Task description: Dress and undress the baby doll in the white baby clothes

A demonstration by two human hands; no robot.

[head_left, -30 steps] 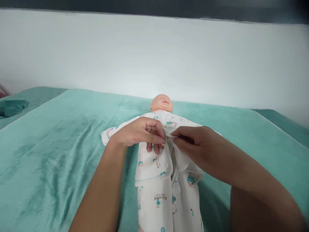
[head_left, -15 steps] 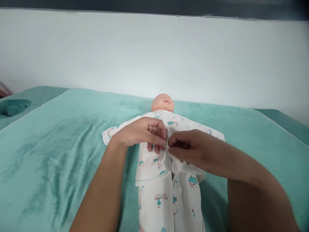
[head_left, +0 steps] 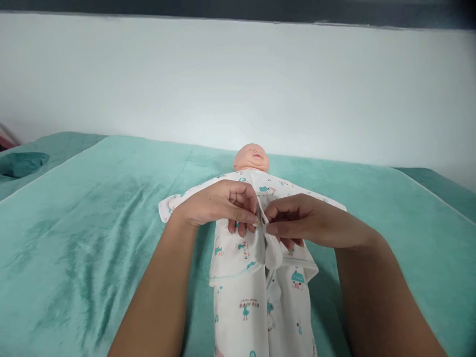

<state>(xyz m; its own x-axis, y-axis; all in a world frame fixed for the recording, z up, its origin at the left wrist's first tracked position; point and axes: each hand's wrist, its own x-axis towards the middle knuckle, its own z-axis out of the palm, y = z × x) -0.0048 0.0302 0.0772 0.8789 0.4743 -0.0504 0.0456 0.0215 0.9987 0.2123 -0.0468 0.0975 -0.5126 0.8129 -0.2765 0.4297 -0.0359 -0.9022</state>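
Observation:
A baby doll [head_left: 252, 156] lies on its back on a teal blanket [head_left: 92, 223], dressed in a white printed baby top [head_left: 234, 250] and matching trousers [head_left: 260, 312]. My left hand [head_left: 217, 206] pinches the left front edge of the top at the doll's chest. My right hand [head_left: 301, 220] pinches the right front edge, and the two edges meet between my fingertips. A flap of the top [head_left: 273, 253] hangs loose below my right hand. The doll's body and arms are hidden under the clothes and my hands.
A white wall [head_left: 238, 89] rises behind the bed. A dark teal bundle of cloth [head_left: 22, 163] lies at the far left edge. The blanket's right border [head_left: 427, 191] runs diagonally at the far right.
My right hand has moved left and up, bringing its edge of the top against the edge in my left hand. My left hand has stayed in place.

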